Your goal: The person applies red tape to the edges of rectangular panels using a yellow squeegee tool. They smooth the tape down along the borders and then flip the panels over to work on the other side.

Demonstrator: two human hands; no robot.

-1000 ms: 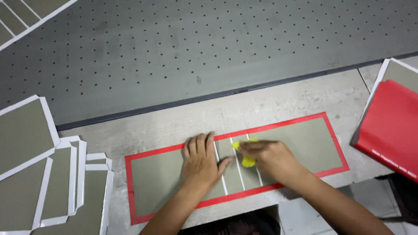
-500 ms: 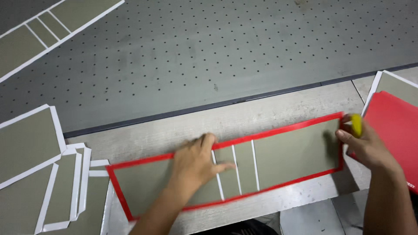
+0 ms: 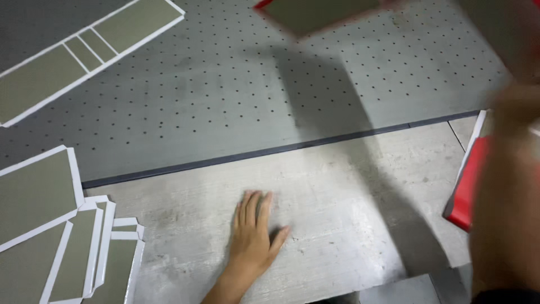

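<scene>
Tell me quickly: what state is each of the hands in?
Left hand: open, flat on the grey table, holding nothing.
Right hand: blurred; cannot be told.

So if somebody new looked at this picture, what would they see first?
Probably the big blurry arm at the right edge, close to the camera and casting a broad shadow over the table. Next, the left hand lying flat, palm down, on the bare table at the bottom middle. Then the red-edged board, blurred, at the top edge, and the white-edged grey boards stacked at lower left.
</scene>
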